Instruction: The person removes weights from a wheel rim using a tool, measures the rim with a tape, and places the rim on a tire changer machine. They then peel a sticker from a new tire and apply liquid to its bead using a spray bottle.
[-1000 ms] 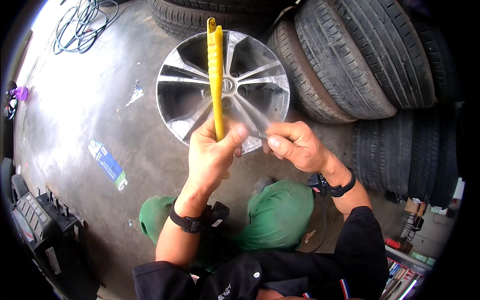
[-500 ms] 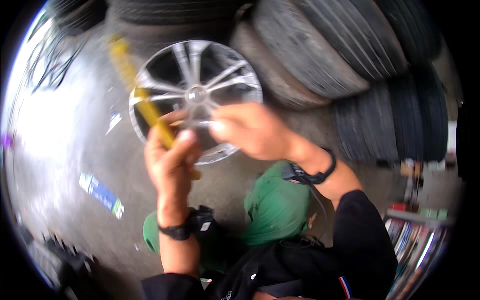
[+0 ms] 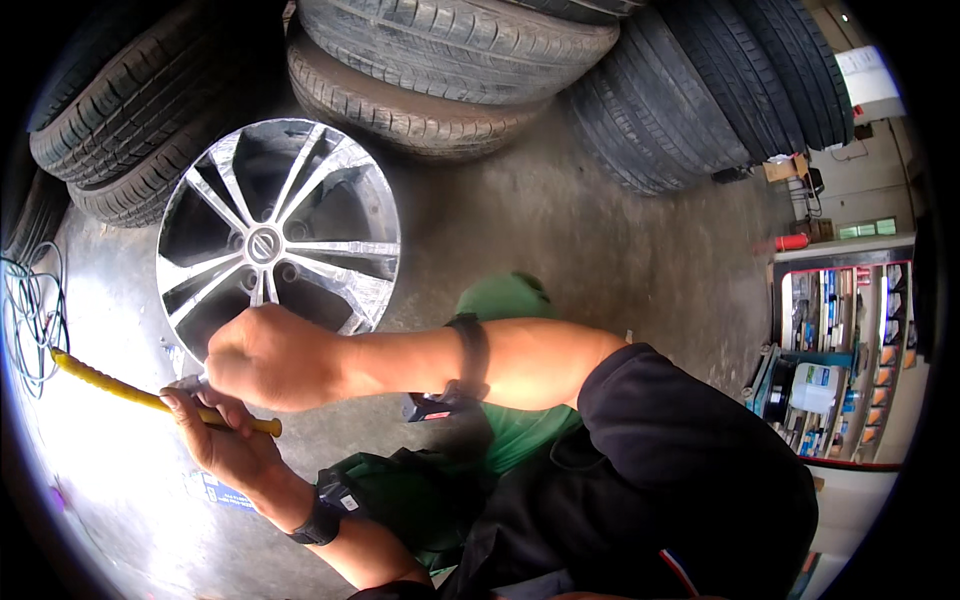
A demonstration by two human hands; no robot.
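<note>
My left hand (image 3: 232, 448) is closed around a long yellow rod-like tool (image 3: 120, 388) with a ribbed far end and a flared near end. A small greyish piece (image 3: 190, 383) shows at its fingertips, too small to name. My right hand (image 3: 270, 357) is a fist right beside the left fingertips; what it grips, if anything, is hidden. Just beyond both hands a silver spoked wheel rim (image 3: 262, 246) lies face up on the floor, its spokes scuffed and whitish. The right fist covers a bit of its near edge.
Stacked tyres (image 3: 420, 60) stand behind the rim, with more tyre stacks at the far left (image 3: 130, 120) and right (image 3: 690, 100). A coiled cable (image 3: 35, 310) lies at the left. Shelving with tools (image 3: 850, 370) stands at the right. A blue-and-white package (image 3: 218, 490) lies near my left wrist.
The view has swung to the right, so the rim and hands appear farther left. The yellow tool stays in my left hand, now flatter; my right fist has stayed close beside it.
</note>
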